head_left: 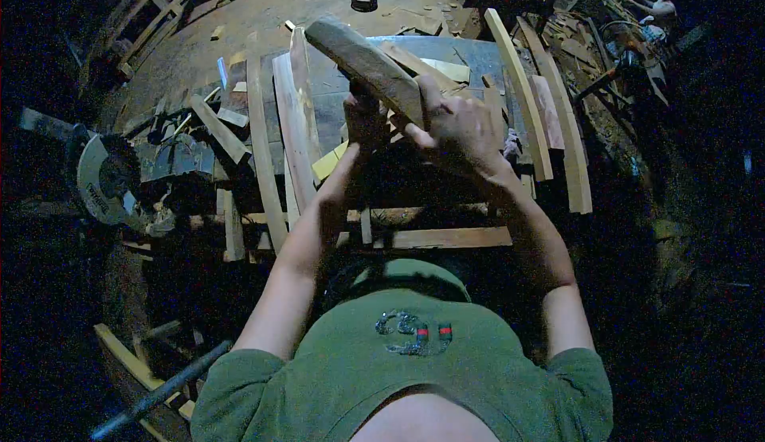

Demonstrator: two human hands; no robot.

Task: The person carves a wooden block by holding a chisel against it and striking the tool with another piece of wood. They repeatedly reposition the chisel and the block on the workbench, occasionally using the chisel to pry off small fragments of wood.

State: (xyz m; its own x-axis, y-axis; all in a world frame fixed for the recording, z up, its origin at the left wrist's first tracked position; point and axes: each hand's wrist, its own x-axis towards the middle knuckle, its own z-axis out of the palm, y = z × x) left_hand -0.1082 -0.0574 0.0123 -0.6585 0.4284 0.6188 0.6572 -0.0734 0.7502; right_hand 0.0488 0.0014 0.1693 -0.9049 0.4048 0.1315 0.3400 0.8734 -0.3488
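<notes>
A thick wooden block [366, 66] is held up at a slant over the workbench, its far end toward the upper left. My right hand [462, 127] grips its near end, with fingers bent around the edge. Beneath the block, my left hand [366, 119] is closed on its underside, partly in shadow. Behind and below the hands lie wood strips, among them a yellow piece [329, 162] beside my left wrist and a long pale board [292, 115] to the left.
A circular saw blade with a guard [103, 173] stands at the left. Long curved boards [522, 95] lie at the right. A black ring [363, 0] rests on the floor ahead. Another person [660, 8] is at the far upper right, near scrap wood.
</notes>
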